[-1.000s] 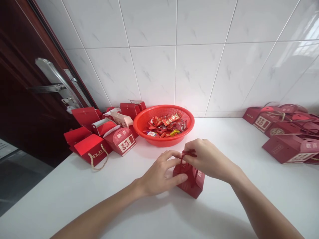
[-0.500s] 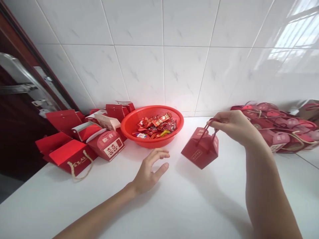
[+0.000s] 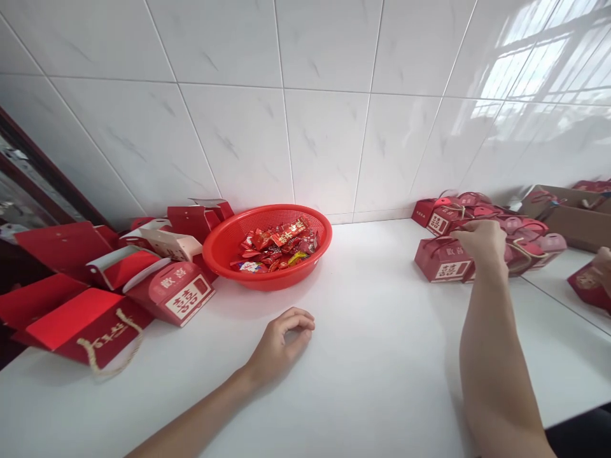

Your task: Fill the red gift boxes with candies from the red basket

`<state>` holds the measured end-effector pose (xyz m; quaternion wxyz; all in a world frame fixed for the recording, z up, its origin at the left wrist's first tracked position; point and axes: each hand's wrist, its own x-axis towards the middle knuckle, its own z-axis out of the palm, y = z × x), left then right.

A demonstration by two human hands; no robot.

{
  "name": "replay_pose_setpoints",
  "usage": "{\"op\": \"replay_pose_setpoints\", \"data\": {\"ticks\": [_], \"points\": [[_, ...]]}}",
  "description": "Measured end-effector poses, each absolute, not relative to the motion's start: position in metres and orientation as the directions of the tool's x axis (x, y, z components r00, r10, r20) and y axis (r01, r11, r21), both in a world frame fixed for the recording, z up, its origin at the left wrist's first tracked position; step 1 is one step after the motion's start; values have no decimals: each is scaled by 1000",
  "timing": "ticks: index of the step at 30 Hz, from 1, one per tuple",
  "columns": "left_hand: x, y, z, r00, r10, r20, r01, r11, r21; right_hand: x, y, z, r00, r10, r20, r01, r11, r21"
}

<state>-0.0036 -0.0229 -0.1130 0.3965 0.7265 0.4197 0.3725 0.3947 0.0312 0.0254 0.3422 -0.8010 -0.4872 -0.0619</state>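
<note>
One little red box has gone right since the earlier picture, up beside the pile of boxes. Far left, open red boxes sit by a red basket of sweets on the white table. Next, the left hand is loosely curled, holding nothing. Then the right hand pinches the little box's string handle.

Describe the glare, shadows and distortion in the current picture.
Head view: window glare whitens the upper right of the tiled wall; head view: a faint, soft shadow beside the left hand on the white table; head view: wide-angle stretching at the left edge, elongating the rope-handled box.
</note>
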Motion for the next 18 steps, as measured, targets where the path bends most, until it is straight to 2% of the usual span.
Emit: {"op": "replay_pose_setpoints", "data": {"ticks": [4,10,15,18], "points": [[-3,-23,-113,370,908,194,322,-321,890,401,35,21,718,602,349,671,-468,-575],[-2,-21,-115,362,919,160,338,-289,896,400,44,19,853,440,282,510,-588,-627],[-3,-21,-115,371,916,151,329,-282,901,395,42,21,865,450,223,481,-616,-624],[-3,-21,-115,374,915,150,321,-280,905,390,36,28,844,502,191,506,-624,-596]]}}
